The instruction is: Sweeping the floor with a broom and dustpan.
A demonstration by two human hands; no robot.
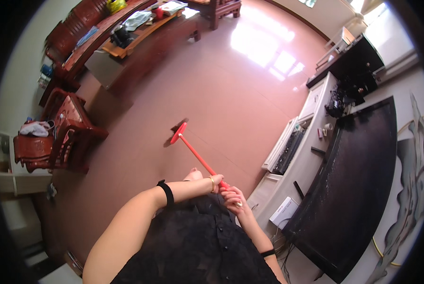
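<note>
Both my hands hold the red handle (pixel 199 156) of a long-handled floor broom. My left hand (pixel 217 180), with a gold bangle at the wrist, grips it lower down, towards the broom's head. Close behind it, my right hand (pixel 234 199) wraps around the upper end, whose pale tip shows past the fingers. The red broom head (pixel 178 133) rests slanted at the tiled floor (pixel 212 96), a dark patch beside it; whether that is bristles or shadow I cannot tell. My bare foot (pixel 194 174) shows partly beyond my left forearm.
At right, a low white cabinet (pixel 304 156) carries a large black television (pixel 350 184); one drawer (pixel 286 152) is pulled out. A carved wooden armchair (pixel 75 131) stands at left. Behind it, a long wooden table (pixel 155 53) holds a black kettle-like vessel (pixel 120 34) and papers.
</note>
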